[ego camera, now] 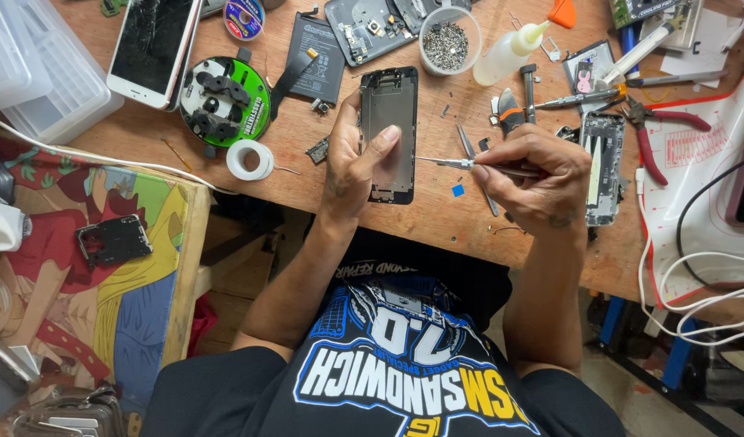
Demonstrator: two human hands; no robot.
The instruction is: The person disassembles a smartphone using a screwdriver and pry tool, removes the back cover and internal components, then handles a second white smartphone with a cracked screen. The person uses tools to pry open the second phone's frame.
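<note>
My left hand (357, 166) grips a bare phone frame (390, 113) lying on the wooden bench, thumb pressed across its lower half. My right hand (534, 178) pinches a thin metal tool (449, 163) whose tip points left at the frame's right edge. Another metal phone housing (603, 166) lies just right of my right hand. Tweezers (474, 162) rest on the bench under the tool.
A white phone with a cracked screen (155, 44), a green round fixture (224, 101), a tape roll (250, 159), a battery (317, 57), a cup of screws (448, 39), a glue bottle (508, 53), red-handled pliers (655, 129) and white cables (695, 307) surround the work spot.
</note>
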